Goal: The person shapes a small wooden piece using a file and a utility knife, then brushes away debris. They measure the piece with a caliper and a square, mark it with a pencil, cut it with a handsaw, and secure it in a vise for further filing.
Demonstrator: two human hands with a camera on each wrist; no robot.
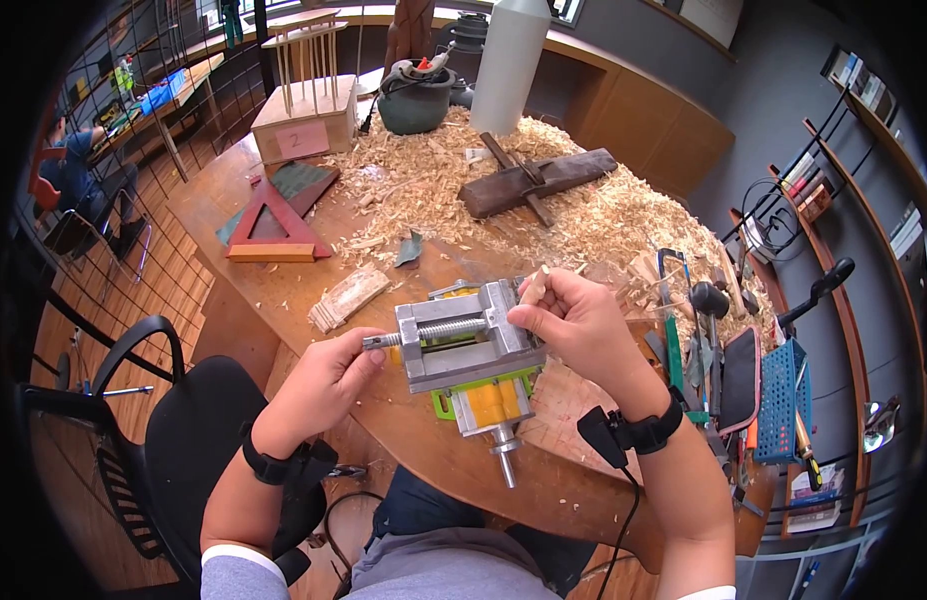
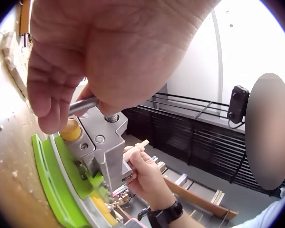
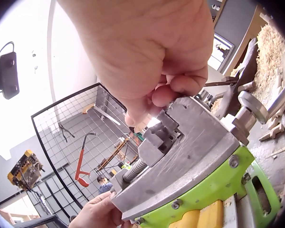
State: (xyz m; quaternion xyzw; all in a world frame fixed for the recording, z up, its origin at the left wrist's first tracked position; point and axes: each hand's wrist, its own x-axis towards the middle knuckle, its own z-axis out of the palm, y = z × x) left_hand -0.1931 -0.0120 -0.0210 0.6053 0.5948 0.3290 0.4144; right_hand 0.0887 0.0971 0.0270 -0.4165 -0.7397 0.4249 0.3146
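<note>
A grey metal drill-press vise on a green and yellow base sits at the table's front edge, its screw running left. My left hand is at the screw's left end; its fingers and thumb hold the short metal handle. Over the vise's right end, my right hand pinches a small pale piece of wood between thumb and fingers. The left wrist view shows this wood piece poking out past the fingertips. In the right wrist view the hand hides most of it, fingers right at the top of the jaw.
Behind the vise lie a carved wood block, a red triangle square and a dark wooden plane on heaped shavings. Several tools, among them a black mallet, and a blue basket stand at right. A black chair is at left.
</note>
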